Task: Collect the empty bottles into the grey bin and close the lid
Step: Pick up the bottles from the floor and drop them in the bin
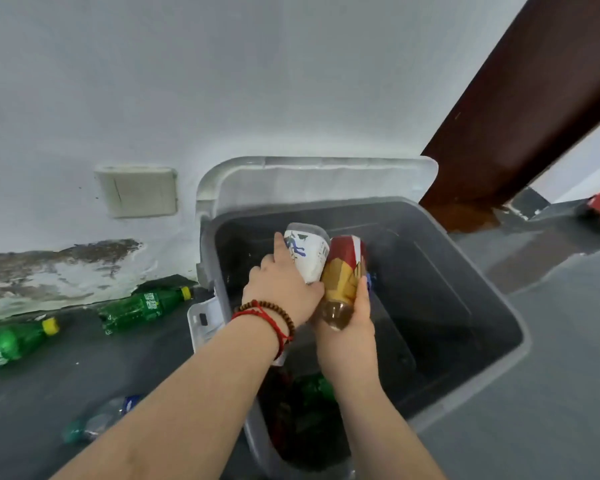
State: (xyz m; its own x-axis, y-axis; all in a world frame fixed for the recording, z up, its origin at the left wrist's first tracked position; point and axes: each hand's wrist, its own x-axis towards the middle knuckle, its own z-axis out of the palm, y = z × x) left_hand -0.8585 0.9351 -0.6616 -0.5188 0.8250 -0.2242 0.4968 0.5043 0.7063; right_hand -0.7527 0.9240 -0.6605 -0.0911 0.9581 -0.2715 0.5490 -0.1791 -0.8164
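Over the grey bin (492,271), fingers (278,242) round two bottles (309,254).

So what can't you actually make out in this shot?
All in the head view:
- Grey bin contents: the forearms and dark shadow hide most; only something green shows.
- Clear bottle on the floor: too blurred to tell empty or not.
- Leftmost green bottle: cut by the left edge.
- White bottle and red-gold bottle: left hand and right hand cover parts; caps unseen.

Head view, close, angled down — bin (492,282)
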